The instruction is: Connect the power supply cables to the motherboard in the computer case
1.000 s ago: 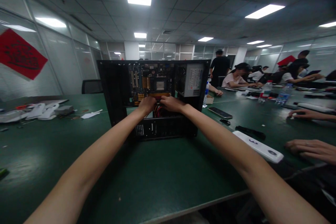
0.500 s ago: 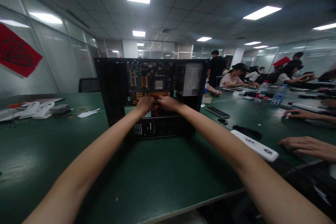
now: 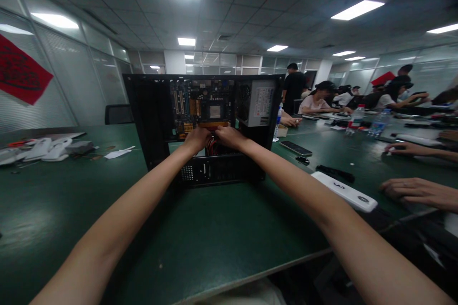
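A black computer case stands on the table with its side open towards me. Inside it are a motherboard and, at the upper right, a silver power supply. My left hand and my right hand reach into the case side by side, at the lower edge of the motherboard. Both have their fingers bent and drawn together beside the orange slots. Bundled cables hang just below and between them. What the fingertips hold is hidden.
The green table carries a phone, a black strap-like thing and a white power bank on the right. White devices and paper lie left. Another person's hands rest at the right edge; bottles stand beyond.
The view has shifted slightly, so the case and table sit a little higher and further left. Both hands stay at the same spot inside the case, with hardly any visible movement.
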Available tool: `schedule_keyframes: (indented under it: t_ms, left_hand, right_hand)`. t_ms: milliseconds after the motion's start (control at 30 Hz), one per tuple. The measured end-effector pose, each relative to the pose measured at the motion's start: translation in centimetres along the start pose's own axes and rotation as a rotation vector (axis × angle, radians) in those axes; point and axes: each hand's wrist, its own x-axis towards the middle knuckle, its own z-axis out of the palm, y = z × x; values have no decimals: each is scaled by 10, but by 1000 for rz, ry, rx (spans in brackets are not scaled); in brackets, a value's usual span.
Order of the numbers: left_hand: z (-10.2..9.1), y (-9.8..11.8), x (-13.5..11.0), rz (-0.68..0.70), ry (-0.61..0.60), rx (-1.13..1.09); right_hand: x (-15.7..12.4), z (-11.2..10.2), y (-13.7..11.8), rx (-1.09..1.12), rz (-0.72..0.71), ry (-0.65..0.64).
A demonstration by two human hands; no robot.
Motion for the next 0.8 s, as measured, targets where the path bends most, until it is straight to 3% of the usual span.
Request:
schedule_keyframes:
  t_ms: [333,800]
  left_hand:
    - [-4,4,-3,-19,-18,20]
    - [-4,5,-2,-29,-11,49]
  right_hand:
    - [-14,-1,4,139,48,-10]
    - [-11,0,4,92,95,-3]
